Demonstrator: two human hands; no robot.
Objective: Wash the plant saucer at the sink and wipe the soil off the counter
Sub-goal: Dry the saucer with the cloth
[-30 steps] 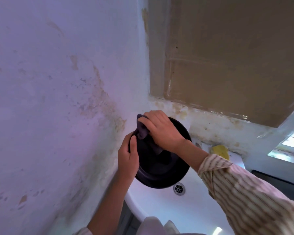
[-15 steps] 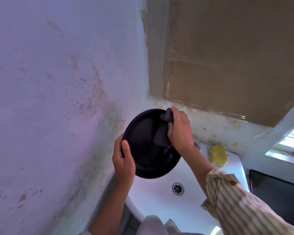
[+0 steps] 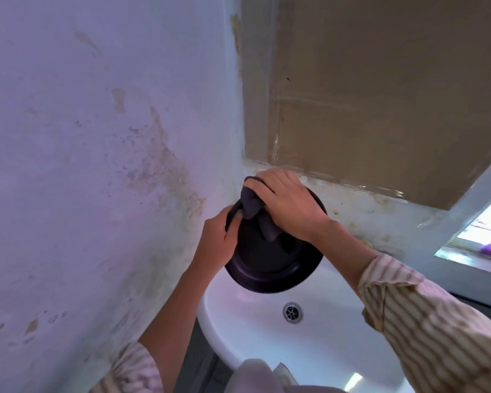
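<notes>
Black saucer [image 3: 270, 265] hangs over the sink [image 3: 309, 344], its left rim gripped by the left hand [image 3: 219, 245], right hand [image 3: 289, 205] clutching a dark cloth [image 3: 255, 211] against it.

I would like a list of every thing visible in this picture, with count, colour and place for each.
saucer: one, black, held tilted above the sink
cloth: one, dark grey, on the saucer's upper rim
sink: one, white, bottom centre
drain: one, metal, in the sink bowl
wall: one, pale, stained, left
cardboard panel: one, brown, upper right
window: one, bright, far right
left hand: one, grips the saucer's left rim
right hand: one, holds the cloth
</notes>
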